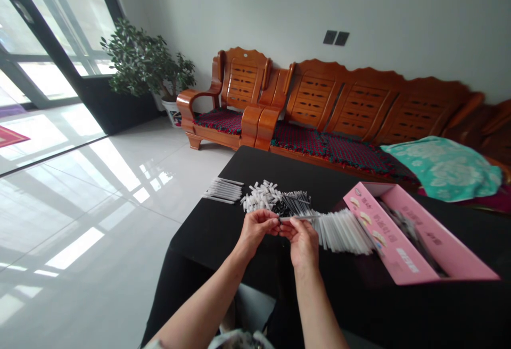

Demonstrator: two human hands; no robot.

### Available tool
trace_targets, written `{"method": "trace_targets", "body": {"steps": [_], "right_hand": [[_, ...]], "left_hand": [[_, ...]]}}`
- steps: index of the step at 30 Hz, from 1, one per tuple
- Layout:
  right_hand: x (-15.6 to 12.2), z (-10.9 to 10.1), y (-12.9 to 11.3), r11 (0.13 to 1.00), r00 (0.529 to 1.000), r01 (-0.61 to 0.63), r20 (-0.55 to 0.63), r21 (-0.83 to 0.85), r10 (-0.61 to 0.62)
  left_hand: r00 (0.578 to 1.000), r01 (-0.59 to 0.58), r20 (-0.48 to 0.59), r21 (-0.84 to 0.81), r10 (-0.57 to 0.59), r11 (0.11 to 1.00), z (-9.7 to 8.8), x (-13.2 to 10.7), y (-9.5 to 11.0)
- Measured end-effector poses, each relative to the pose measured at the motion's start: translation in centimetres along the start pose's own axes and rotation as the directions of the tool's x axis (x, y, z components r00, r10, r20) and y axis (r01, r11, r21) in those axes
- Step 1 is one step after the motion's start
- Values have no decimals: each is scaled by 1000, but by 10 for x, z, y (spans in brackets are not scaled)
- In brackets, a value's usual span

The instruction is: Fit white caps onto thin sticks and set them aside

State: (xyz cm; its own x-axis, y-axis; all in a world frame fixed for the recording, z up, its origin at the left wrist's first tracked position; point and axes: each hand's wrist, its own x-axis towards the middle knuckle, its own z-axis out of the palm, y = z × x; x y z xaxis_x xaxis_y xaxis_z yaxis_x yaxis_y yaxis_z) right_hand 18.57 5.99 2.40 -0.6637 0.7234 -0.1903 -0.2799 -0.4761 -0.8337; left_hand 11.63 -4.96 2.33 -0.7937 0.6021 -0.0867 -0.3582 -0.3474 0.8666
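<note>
Close in front of me, my left hand (255,227) and my right hand (305,240) meet over the near side of the black table (247,264). Between their fingertips lies a slim pen (286,219), held level. Its dark left end is pinched by my left fingers, and my right fingers grip the pale barrel. Just beyond are a heap of short white tubes (261,196), small black pieces (281,209) and a bundle of thin dark rods (297,201). Many translucent tubes (343,232) lie in a row right of my right hand.
Farther left on the table is a row of pale pens (223,190). An open pink box (393,242) stands at the right, its contents partly hidden. Behind the table are a wooden sofa (359,101) with a turquoise cloth (443,168) and a potted plant (147,64).
</note>
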Motion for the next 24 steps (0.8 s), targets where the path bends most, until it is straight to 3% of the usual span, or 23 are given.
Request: {"method": "trace_targets", "body": {"steps": [15, 24], "right_hand": [[0, 2, 0, 999, 1000, -6, -12, -34, 6], [-2, 2, 0, 998, 1000, 5, -19, -59, -6]], "left_hand": [[995, -88, -35, 91, 91, 992, 1, 3, -2], [1000, -5, -2, 199, 5, 980, -3, 3, -6]]}}
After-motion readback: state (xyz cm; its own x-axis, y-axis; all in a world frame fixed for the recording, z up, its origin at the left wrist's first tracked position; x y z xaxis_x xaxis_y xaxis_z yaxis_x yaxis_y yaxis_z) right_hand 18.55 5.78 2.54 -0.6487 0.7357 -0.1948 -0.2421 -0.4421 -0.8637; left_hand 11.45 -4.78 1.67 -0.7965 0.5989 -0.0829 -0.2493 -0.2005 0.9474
